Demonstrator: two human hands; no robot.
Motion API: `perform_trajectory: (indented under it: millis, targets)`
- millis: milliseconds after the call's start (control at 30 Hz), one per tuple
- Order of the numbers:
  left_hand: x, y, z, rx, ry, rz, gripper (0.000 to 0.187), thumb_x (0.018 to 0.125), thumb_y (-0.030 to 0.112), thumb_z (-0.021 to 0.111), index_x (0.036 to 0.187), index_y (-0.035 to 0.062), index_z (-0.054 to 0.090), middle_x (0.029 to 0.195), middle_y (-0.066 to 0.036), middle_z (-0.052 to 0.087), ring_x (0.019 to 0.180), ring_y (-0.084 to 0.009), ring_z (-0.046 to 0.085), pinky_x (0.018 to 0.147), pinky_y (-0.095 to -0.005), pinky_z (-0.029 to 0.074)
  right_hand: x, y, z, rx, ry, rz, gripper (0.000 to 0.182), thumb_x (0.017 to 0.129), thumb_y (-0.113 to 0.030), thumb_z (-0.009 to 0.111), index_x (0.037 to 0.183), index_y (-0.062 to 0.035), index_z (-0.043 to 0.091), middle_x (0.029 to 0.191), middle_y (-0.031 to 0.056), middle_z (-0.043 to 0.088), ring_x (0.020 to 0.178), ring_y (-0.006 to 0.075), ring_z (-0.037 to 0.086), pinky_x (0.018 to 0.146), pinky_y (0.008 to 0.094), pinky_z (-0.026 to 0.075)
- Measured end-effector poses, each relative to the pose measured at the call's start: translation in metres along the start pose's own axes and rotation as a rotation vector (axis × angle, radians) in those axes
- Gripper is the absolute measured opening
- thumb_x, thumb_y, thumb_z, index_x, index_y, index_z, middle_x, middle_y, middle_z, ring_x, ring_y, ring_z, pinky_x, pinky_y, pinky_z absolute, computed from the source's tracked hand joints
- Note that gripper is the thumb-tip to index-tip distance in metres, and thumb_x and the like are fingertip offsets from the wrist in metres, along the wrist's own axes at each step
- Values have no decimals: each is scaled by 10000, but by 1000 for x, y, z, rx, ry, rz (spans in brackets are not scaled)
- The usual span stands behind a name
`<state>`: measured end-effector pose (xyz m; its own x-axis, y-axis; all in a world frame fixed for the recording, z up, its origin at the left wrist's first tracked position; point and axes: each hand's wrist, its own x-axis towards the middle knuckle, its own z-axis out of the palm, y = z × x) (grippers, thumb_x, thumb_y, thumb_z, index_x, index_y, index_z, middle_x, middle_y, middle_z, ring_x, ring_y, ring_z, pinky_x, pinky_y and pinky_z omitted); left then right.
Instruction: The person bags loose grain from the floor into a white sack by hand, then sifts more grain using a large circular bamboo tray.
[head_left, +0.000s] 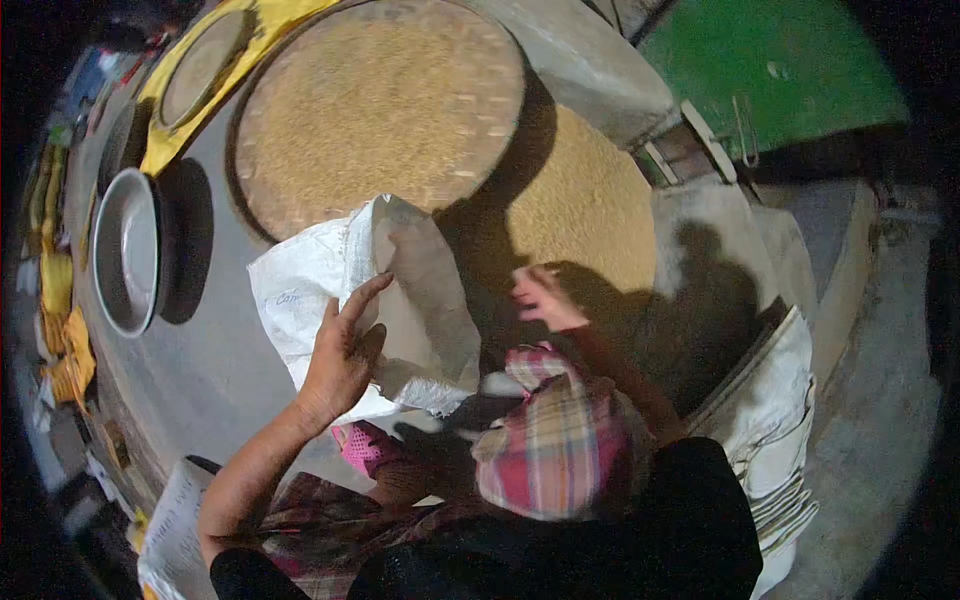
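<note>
A white woven sack (300,285) stands with its wide mouth towards the right, in front of me. My left hand (345,350) grips its near rim, index finger stretched over the opening and thumb bent. My right hand (548,298), blurred by motion, is to the right of the sack, fingers apart, with nothing visible in it. It is over the near edge of a heap of yellow-brown grain (585,205). Beyond the sack lies a large round woven tray (490,130) spread with more of this grain. Shadow hides part of the floor between sack and heap.
A metal basin (150,250) is on the left, near a yellow sheet (165,150) with a smaller round tray (205,70). Folded white sacks (780,450) are stacked at the right. Plaid cloth (560,450) and a pink shoe (365,448) are close to my body.
</note>
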<state>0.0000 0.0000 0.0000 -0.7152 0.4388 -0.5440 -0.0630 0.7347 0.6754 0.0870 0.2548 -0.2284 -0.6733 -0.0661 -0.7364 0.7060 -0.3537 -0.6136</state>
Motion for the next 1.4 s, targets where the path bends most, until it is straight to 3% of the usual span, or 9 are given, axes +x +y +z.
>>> perform_trajectory:
  millis: [67,133,200,300,467,600,767,1000,1400]
  targets:
    - [-12,-2,-12,145,103,163,500,761,-19,475,1234,113,379,1207,-153,448,1054,-361,400,1026,-411,138,24,31,-38,-106,299,-82,438,796,-372,567,1137,-131,438,1038,21,470,949,157,485,663,374,479]
    - [20,10,55,19,82,192,498,762,-20,476,1233,108,378,1200,-150,455,1053,-358,402,1026,-412,137,42,103,-241,-208,536,-308,459,803,-381,544,1169,-123,441,1159,77,431,1068,231,434,825,376,413]
    - [17,8,47,31,120,149,496,763,-22,476,1233,102,377,1194,-148,463,1053,-355,403,1025,-412,136,63,117,-248,-23,528,-440,491,803,-400,531,1195,-122,434,1235,111,395,1136,272,392,913,387,356]
    - [14,15,49,40,110,132,482,772,-7,480,1232,91,375,1204,-146,455,1091,-334,397,1024,-417,135,6,38,-209,-793,910,-59,608,793,-449,512,1283,-129,347,1351,141,262,1232,324,259,1020,411,181]
    - [16,19,45,-92,124,57,478,806,-34,475,1260,54,352,1282,-92,363,1189,-209,323,982,-319,269,44,-17,-139,-316,620,-178,821,734,-564,520,1341,-103,214,1383,166,178,1281,335,139,1029,438,147]
    - [17,27,37,-145,193,-42,471,804,-27,476,1254,55,368,1275,-80,372,1185,-198,331,973,-304,268,88,-46,-75,-668,609,95,953,653,-551,627,1340,-61,186,1376,210,159,1283,327,137,1023,416,182]
    - [7,39,12,-472,391,-121,427,754,-24,483,1174,51,464,1203,-71,473,1098,-180,435,985,-300,244,106,-32,-102,-223,601,-140,722,623,-355,719,1205,-31,437,1145,134,506,1046,254,487,855,371,404]
    - [27,50,11,-712,499,20,488,718,-31,472,1202,10,429,1254,-87,420,1149,-163,386,958,-270,280,95,-36,-111,578,168,-177,360,707,-163,650,1026,-31,547,934,77,586,839,187,571,726,324,470]
    - [72,26,67,-410,590,144,450,735,12,493,1181,28,441,1159,-149,475,1125,-253,405,1033,-378,117,17,-138,46,190,-482,-380,494,629,-149,704,1072,-58,504,967,36,549,852,155,550,750,290,468]
